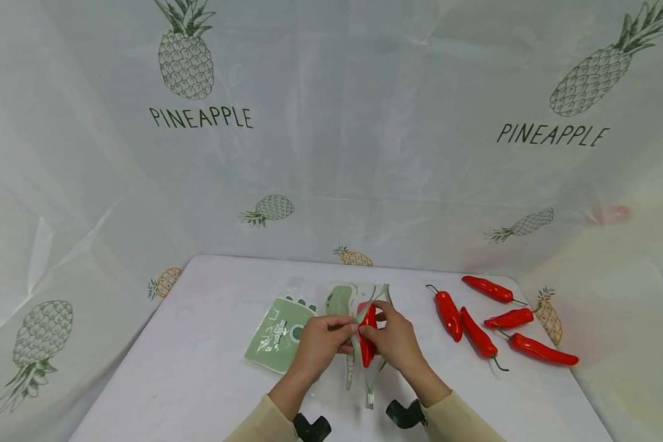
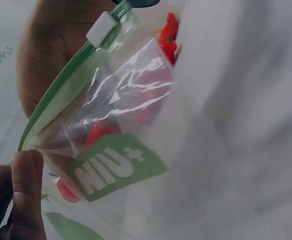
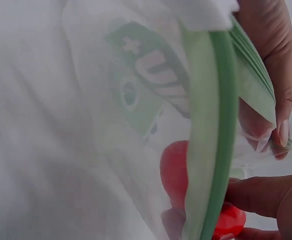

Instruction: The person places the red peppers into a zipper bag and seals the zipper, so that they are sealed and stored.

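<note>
In the head view, my right hand point(image 1: 399, 341) pinches a red chili pepper point(image 1: 368, 353) between thumb and fingers at the mouth of a clear plastic zip bag. My left hand point(image 1: 317, 344) pinches the bag's edge beside the pepper. The zip bag point(image 2: 118, 167) has a green zip strip, a white slider point(image 2: 102, 29) and a green printed label. From the right wrist, part of the pepper point(image 3: 175, 172) shows through the bag wall, and my right thumb and fingers grip its other end. How far the pepper is inside cannot be told.
Several red chili peppers point(image 1: 447, 314) lie loose on the right of the white table point(image 1: 182, 344). A flat green printed packet point(image 1: 267, 337) in clear plastic lies left of the bag. A pineapple-print sheet point(image 1: 331, 153) hangs behind and at both sides.
</note>
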